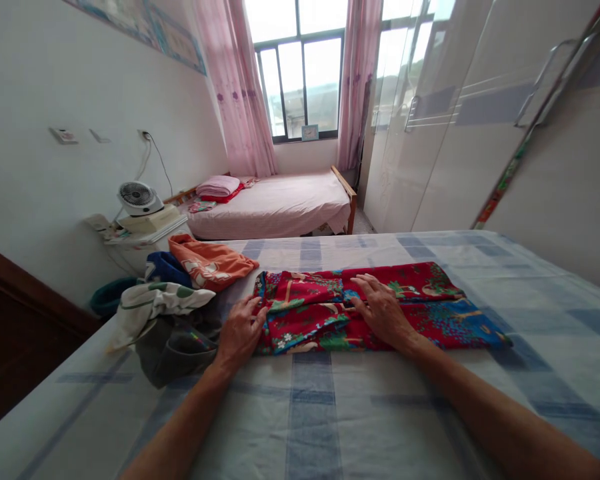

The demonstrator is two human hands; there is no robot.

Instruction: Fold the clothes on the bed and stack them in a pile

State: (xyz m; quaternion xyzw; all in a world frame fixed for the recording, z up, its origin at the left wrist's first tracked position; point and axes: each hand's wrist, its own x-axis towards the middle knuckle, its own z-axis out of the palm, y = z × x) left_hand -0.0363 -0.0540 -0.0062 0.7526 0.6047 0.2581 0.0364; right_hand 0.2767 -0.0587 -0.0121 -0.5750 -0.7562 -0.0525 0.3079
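Red print garment: folded into a long strip (305,323), lying flat on the blue-and-white checked sheet (313,420), between the person and the pink bed (290,197).
Long axis: crosswise, left to right in front of the person; the blue-patterned corner points right and slants toward the near side.
Left hand: resting at the strip's left end (240,333), fingers slightly apart, palm down.
Right hand: laid over the strip's middle (383,315), fingers a little spread, clamped on nothing I can see.
Left side: orange cloth (213,267) and dark grey cloth (173,350) heaped near the left hand.
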